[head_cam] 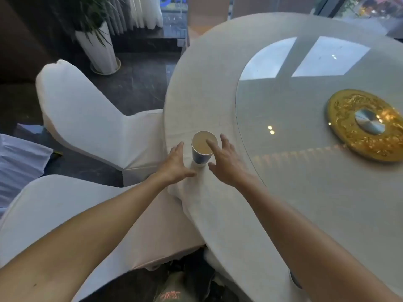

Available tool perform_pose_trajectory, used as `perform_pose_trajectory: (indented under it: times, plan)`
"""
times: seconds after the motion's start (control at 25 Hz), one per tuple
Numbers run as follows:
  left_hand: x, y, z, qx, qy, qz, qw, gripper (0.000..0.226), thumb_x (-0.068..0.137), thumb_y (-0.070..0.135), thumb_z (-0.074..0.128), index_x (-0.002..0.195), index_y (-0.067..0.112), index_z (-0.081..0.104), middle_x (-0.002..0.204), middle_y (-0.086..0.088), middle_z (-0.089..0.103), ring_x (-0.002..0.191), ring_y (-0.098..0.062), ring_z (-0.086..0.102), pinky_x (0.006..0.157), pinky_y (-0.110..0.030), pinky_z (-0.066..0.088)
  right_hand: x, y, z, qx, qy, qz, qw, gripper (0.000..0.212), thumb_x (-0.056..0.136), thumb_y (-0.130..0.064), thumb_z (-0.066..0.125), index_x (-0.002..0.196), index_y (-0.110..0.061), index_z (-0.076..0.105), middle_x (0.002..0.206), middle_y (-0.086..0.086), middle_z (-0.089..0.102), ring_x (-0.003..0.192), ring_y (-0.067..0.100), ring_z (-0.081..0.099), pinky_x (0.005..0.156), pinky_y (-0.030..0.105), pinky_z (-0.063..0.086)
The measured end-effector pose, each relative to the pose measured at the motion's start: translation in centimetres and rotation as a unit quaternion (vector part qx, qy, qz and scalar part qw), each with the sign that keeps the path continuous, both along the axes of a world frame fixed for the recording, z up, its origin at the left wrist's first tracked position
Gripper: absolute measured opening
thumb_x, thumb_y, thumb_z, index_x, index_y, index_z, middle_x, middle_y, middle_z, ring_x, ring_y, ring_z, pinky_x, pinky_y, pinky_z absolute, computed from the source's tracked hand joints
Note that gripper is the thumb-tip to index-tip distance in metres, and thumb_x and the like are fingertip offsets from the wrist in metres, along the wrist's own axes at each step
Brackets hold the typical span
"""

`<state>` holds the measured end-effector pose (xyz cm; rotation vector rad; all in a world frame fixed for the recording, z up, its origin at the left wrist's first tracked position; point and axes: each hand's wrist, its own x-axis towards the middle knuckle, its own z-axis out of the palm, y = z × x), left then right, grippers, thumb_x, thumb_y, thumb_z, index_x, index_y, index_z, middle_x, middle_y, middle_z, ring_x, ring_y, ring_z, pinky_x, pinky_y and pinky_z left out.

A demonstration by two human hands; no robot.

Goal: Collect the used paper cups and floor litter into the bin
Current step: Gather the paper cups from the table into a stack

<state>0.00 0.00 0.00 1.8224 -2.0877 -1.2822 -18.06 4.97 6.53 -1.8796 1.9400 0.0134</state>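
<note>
1. Near the edge of the round table (218, 88), on the white tablecloth, a blue paper cup (201, 156) stands upright with its mouth facing up. Its long axis is vertical, and its inside looks pale; whether any drink is left in it cannot be told.

2. Both hands flank the cup. The left hand (176, 162) is on the cup's left, open, fingers stretched forward and palm turned toward the cup wall, with a clear gap between them.

3. The right hand (226, 162) is on the cup's right, also open with fingers spread. Its index finger crosses in front of the rim from this viewpoint, so it looks nearer than the left, but whether it touches the cup cannot be told.

4. Neither hand is holding anything.

5. The cup lies straight ahead of the person, between the two palms and just short of the glass turntable (305, 127) with its gold centre disc (349, 136).

6. Judgement: the step in hand is the grasp of this cup. Since the cup stands upright, a side wrap from the right hand seems the shorter move, and keeping it vertical on the lift would guard against a spill.

7. No bin shows here. Two chairs in white covers (87, 118) stand at the left of the table.
</note>
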Motion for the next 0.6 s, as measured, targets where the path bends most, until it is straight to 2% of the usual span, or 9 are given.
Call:
perform_pose_trajectory:
  times: [0.12, 0.24, 0.4, 0.48, 0.6]
  plan:
    - [-0.3, -2.2, -1.6, 0.017, 0.013, -0.013, 1.0, 0.124, 0.074, 0.033, 0.092, 0.168, 0.017, 0.013, 0.173, -0.008, 0.023, 0.157, -0.027, 0.029, 0.123, -0.038, 0.032, 0.3, -2.0, -1.8, 0.015, 0.004, -0.036, 0.999, 0.046, 0.099, -0.015, 0.059, 0.143, -0.018, 0.049, 0.161, 0.021, 0.024, 0.136, 0.041, 0.041, 0.1, 0.046, 0.045]
    - [-0.9, -3.0, -2.5, 0.019, 0.043, -0.031, 0.998, 0.11, 0.073, 0.033, 0.092, 0.163, 0.025, 0.03, 0.16, -0.008, 0.043, 0.147, -0.027, 0.044, 0.116, -0.04, 0.041, 0.2, -2.0, -3.5, 0.021, -0.017, -0.06, 0.998, 0.023, 0.101, -0.015, 0.053, 0.123, -0.008, 0.057, 0.134, 0.016, 0.047, 0.114, 0.038, 0.054, 0.086, 0.042, 0.05]
    - [-2.1, -2.3, -2.1, 0.008, 0.1, -0.06, 0.993, 0.092, 0.064, 0.043, 0.091, 0.144, 0.027, 0.051, 0.136, -0.002, 0.061, 0.123, -0.022, 0.059, 0.096, -0.038, 0.052, -0.4, 0.7, -4.0, 0.01, -0.125, -0.157, 0.98, 0.019, 0.099, -0.021, 0.056, 0.112, -0.008, 0.062, 0.116, 0.012, 0.057, 0.101, 0.032, 0.059, 0.083, 0.039, 0.05]
    - [-2.9, -1.2, -1.9, 0.021, 0.126, -0.062, 0.99, 0.086, 0.058, 0.045, 0.091, 0.135, 0.032, 0.053, 0.126, 0.004, 0.066, 0.114, -0.018, 0.064, 0.084, -0.032, 0.053, -1.0, 2.4, -3.7, 0.008, -0.191, -0.207, 0.959, 0.015, 0.095, -0.021, 0.061, 0.102, -0.009, 0.066, 0.108, 0.011, 0.061, 0.098, 0.028, 0.063, 0.081, 0.039, 0.051]
    - [-5.6, 1.2, -1.4, 0.042, 0.158, -0.102, 0.981, 0.082, 0.057, 0.043, 0.094, 0.126, 0.039, 0.05, 0.116, 0.013, 0.069, 0.106, -0.011, 0.068, 0.081, -0.034, 0.057, -3.3, 6.6, -2.8, 0.0, -0.258, -0.279, 0.925, 0.006, 0.09, -0.02, 0.063, 0.091, -0.019, 0.069, 0.099, 0.002, 0.065, 0.084, 0.013, 0.068, 0.071, 0.035, 0.051]
